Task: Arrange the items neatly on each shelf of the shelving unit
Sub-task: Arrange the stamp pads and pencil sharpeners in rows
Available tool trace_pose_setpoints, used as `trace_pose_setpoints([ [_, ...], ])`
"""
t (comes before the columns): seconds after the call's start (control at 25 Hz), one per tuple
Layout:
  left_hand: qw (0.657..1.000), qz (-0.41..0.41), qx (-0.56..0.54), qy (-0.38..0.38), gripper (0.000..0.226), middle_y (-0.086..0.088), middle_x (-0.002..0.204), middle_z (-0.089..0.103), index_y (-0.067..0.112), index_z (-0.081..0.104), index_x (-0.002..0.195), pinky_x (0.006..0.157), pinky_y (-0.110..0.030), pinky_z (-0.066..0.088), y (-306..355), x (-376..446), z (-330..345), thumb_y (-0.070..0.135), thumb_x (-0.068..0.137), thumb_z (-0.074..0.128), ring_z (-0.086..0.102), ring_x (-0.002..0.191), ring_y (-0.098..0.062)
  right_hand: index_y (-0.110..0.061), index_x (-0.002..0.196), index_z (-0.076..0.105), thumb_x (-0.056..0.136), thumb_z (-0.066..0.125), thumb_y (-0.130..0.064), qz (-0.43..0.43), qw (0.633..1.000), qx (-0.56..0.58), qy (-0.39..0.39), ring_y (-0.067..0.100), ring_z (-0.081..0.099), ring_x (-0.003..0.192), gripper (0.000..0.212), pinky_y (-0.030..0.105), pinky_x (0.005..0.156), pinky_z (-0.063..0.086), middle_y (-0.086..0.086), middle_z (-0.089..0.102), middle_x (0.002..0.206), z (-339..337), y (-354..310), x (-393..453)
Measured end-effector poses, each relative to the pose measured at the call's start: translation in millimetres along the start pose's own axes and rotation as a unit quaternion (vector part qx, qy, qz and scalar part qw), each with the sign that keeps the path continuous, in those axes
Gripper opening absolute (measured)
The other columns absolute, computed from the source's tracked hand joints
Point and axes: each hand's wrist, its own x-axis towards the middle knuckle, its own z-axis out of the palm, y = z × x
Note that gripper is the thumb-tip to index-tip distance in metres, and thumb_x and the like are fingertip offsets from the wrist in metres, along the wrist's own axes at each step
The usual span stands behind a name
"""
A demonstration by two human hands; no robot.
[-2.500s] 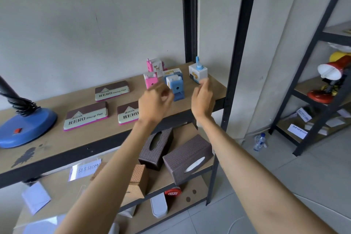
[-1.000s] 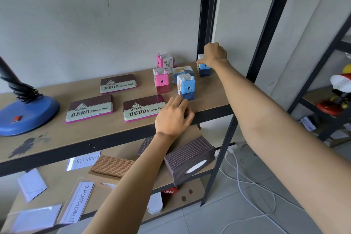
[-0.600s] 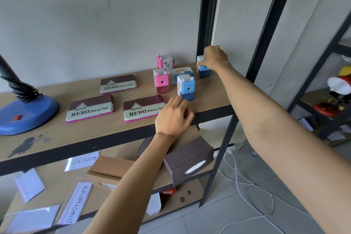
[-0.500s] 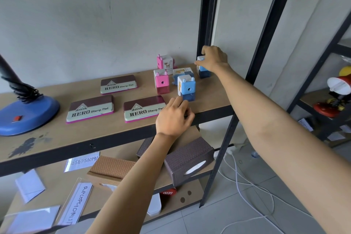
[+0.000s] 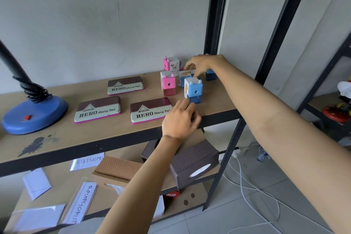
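Note:
On the upper wooden shelf (image 5: pixel 117 131) stand a pink sharpener (image 5: pixel 168 85), a second pink one (image 5: pixel 171 64) behind it and a blue sharpener (image 5: pixel 194 91) in front. Another blue sharpener (image 5: pixel 187 75) lies on its side between them. My right hand (image 5: pixel 203 63) reaches over it, with fingers and thumb curled round its top. A further blue sharpener (image 5: pixel 211 76) stands free by the back right post, partly hidden by my wrist. My left hand (image 5: pixel 180 118) rests at the shelf's front edge, its fingertips by the front blue sharpener's base, holding nothing.
Three HERO stamp pads (image 5: pixel 97 111) (image 5: pixel 150 110) (image 5: pixel 125 85) lie left of the sharpeners. A blue lamp base (image 5: pixel 35 117) sits at the far left. Woven tissue boxes (image 5: pixel 193 163) and paper signs (image 5: pixel 81 203) fill the lower shelf. Black posts (image 5: pixel 216 24) frame the right side.
My right hand let go of the blue sharpener by the back post and moved left onto the sharpener that lies on its side. My left hand has stayed put.

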Motion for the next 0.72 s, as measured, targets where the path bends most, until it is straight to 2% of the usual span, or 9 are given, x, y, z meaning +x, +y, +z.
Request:
trace_pose_setpoints([
  [0.2, 1.000, 0.008, 0.007, 0.011, 0.018, -0.002, 0.071, 0.053, 0.011, 0.053, 0.067, 0.043, -0.022, 0.029, 0, 1, -1, 0.024, 0.079, 0.050, 0.051, 0.064, -0.020, -0.019, 0.135, 0.050, 0.082, 0.071, -0.021, -0.013, 0.999, 0.026, 0.014, 0.023, 0.051, 0.118, 0.057, 0.041, 0.100, 0.043, 0.003, 0.053, 0.135, 6, -4, 11],
  [0.32, 1.000, 0.009, 0.002, 0.014, 0.018, -0.003, 0.071, 0.053, 0.011, 0.053, 0.067, 0.043, -0.023, 0.029, 0, 0, -1, 0.023, 0.080, 0.048, 0.050, 0.064, -0.020, -0.014, 0.131, 0.053, 0.082, 0.071, -0.015, -0.023, 0.997, 0.075, 0.018, 0.022, 0.053, 0.115, 0.052, 0.031, 0.090, 0.042, 0.007, 0.055, 0.131, 5, -1, 9],
  [0.56, 1.000, 0.008, 0.006, 0.013, 0.018, -0.003, 0.071, 0.053, 0.010, 0.053, 0.067, 0.042, -0.023, 0.031, 1, 0, -1, 0.023, 0.079, 0.049, 0.050, 0.064, -0.020, -0.010, 0.121, 0.055, 0.075, 0.076, -0.009, -0.010, 0.988, 0.148, 0.052, 0.019, 0.057, 0.101, 0.050, 0.022, 0.070, 0.047, 0.007, 0.059, 0.122, -4, 3, -4],
  [0.72, 1.000, 0.009, 0.011, 0.012, 0.017, -0.003, 0.071, 0.053, 0.010, 0.053, 0.068, 0.042, -0.024, 0.031, 1, 1, -1, 0.023, 0.079, 0.050, 0.051, 0.064, -0.020, -0.015, 0.121, 0.045, 0.076, 0.074, -0.002, -0.011, 0.977, 0.205, 0.061, 0.026, 0.063, 0.093, 0.056, 0.027, 0.066, 0.056, 0.014, 0.059, 0.114, -4, 3, -7],
])
